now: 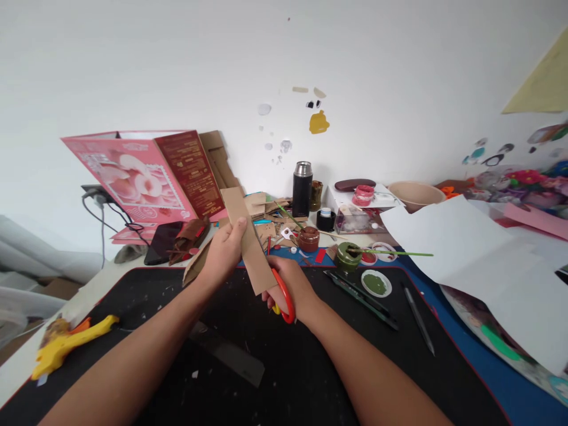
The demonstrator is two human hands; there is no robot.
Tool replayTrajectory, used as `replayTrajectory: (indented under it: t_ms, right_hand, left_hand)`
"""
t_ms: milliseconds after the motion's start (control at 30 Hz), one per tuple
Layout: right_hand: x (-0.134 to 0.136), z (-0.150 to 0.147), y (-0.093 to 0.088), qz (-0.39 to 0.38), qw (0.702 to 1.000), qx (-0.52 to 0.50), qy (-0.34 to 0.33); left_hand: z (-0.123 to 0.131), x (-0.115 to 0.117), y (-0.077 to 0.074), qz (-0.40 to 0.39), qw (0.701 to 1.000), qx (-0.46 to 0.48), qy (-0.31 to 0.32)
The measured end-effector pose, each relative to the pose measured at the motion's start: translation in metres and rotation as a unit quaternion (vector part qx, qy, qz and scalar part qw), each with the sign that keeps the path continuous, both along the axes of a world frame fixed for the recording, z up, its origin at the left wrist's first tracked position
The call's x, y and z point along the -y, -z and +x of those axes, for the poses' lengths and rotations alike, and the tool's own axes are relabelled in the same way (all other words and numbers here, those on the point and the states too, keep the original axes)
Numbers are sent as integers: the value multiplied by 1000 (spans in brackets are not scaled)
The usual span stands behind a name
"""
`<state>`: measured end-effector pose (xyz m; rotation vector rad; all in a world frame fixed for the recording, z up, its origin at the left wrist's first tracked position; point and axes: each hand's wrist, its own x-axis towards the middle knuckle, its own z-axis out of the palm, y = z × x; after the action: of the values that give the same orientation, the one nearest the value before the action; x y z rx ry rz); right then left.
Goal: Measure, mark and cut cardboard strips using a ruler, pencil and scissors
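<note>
My left hand (224, 248) grips a long strip of brown cardboard (251, 245) near its upper part, thumb on its face. The strip slants, its lower end towards my right hand. Around the red-handled scissors (286, 299) my right hand (290, 287) is closed, at the strip's lower right edge. A bit of yellow shows inside the handle. The strip hides most of the blades, so I cannot tell how far they are apart. Another curved cardboard piece (195, 263) lies beside my left wrist.
A yellow glue gun (73, 346) and a dark ruler (228, 355) lie on the black mat (186, 390). Pens (364, 299), a green paint jar (347, 258) and its lid (376, 284) sit at right. Behind stand a black flask (302, 192), cardboard scraps and a pink box (137, 177).
</note>
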<state>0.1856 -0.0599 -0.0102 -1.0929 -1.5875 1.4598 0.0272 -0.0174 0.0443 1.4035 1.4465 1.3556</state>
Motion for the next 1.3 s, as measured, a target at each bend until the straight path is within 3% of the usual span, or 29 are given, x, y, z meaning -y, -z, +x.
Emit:
replayTrajectory:
  t_ms: [367, 800, 1167, 1300]
  right_hand:
    - [5, -2, -2, 10, 999, 29, 16]
    - [7, 4, -9, 99, 992, 73, 16]
    - [-2, -1, 14, 35, 998, 48, 7]
    - [-3, 0, 13, 42, 999, 12, -20]
  left_hand:
    - [0, -3, 7, -10, 1000, 27, 2]
    - [-1, -4, 10, -9, 998, 58, 5]
    - [2, -1, 4, -25, 999, 38, 2]
    - [1, 1, 1, -27, 999, 24, 3]
